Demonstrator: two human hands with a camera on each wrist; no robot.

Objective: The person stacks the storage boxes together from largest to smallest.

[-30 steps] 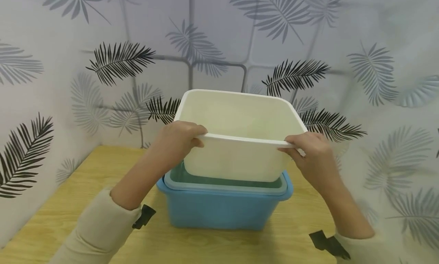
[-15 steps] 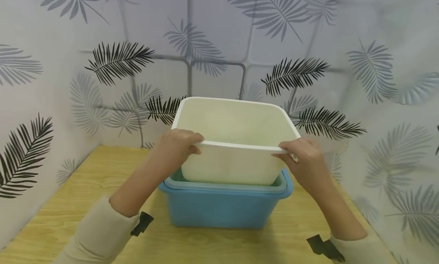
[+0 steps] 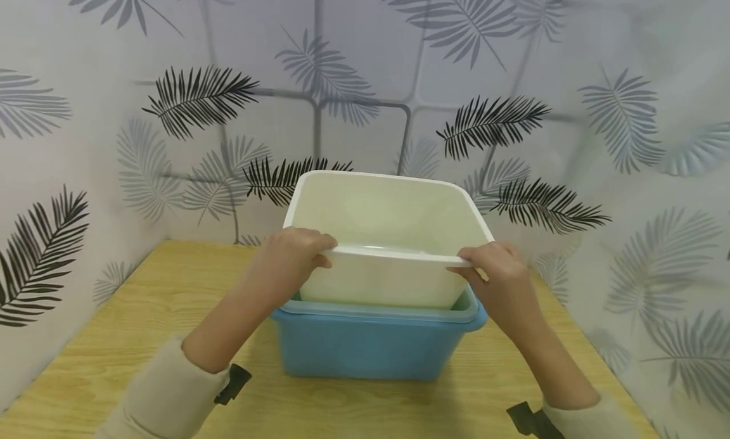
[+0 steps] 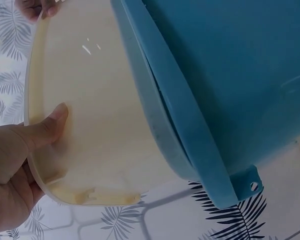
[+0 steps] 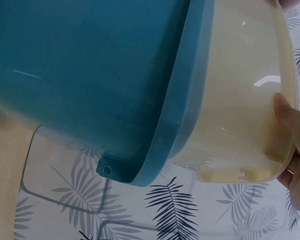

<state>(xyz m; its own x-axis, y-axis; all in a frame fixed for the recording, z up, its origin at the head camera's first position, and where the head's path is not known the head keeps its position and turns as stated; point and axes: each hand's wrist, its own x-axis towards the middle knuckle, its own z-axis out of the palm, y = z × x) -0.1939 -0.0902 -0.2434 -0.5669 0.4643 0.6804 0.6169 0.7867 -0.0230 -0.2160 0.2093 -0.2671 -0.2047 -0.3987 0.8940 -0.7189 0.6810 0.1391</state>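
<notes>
A cream-white plastic basin (image 3: 376,280) with a white rim stands partly inside a pale green basin (image 3: 376,310), its upper part showing above that rim. The pale green one is nested in a larger blue basin (image 3: 365,347). My left hand (image 3: 293,255) grips the white basin's rim at the near left corner; the left wrist view shows the thumb (image 4: 52,125) pressed on the outer wall. At the near right corner my right hand (image 3: 502,277) pinches the same rim, thumb (image 5: 285,110) against the wall. The white basin's lower part is hidden inside the stack.
The stack stands on a light wood-grain table (image 3: 365,407). Behind and at both sides hangs a pale covering (image 3: 365,65) printed with dark and grey leaves. Dark straps (image 3: 232,384) sit by the sleeve cuffs.
Both hands have come down with the white basin, which now sits deeper in the pale green one. The blue basin has stayed in place.
</notes>
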